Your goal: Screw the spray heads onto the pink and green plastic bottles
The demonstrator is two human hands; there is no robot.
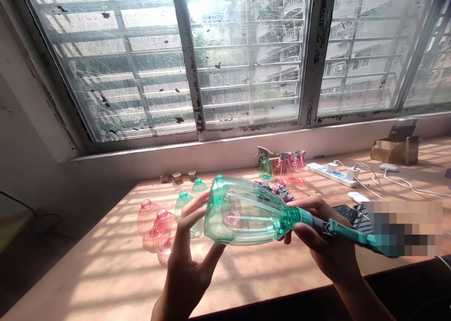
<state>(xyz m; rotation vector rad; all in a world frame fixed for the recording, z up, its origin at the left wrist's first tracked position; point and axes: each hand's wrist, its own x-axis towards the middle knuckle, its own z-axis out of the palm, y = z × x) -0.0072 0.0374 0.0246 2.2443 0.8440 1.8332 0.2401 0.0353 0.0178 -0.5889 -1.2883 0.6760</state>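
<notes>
I hold a clear green spray bottle lying on its side above the wooden table. My left hand cups the bottle's base, fingers wrapped round it. My right hand grips the neck where the grey and teal spray head joins. The nozzle end points right and runs into a blurred patch.
Pink and green bottles without heads stand on the table's left. Three finished spray bottles stand near the window sill, loose spray heads in front. A power strip, cables, a phone and a cardboard box lie at right.
</notes>
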